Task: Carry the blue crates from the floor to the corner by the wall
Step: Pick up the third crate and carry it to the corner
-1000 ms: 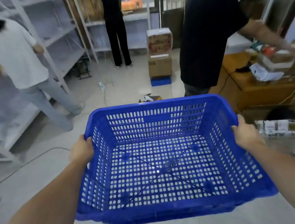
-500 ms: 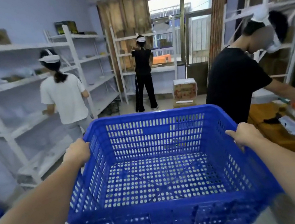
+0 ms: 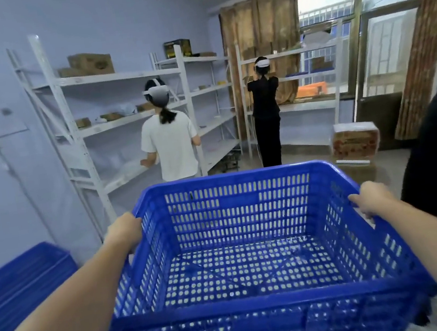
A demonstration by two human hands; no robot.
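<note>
Carrying an empty blue perforated plastic crate (image 3: 240,246).
Gripped at opposite rims by left hand (image 3: 124,230) and right hand (image 3: 368,201).

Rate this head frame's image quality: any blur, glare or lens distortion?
Head view: the carried blue crate and both gripping hands, left hand and right hand, are fairly sharp; the stacked blue crates at the lower left are motion-smeared; the window is blown out; the wide lens bows the white shelving at the edges.
</note>
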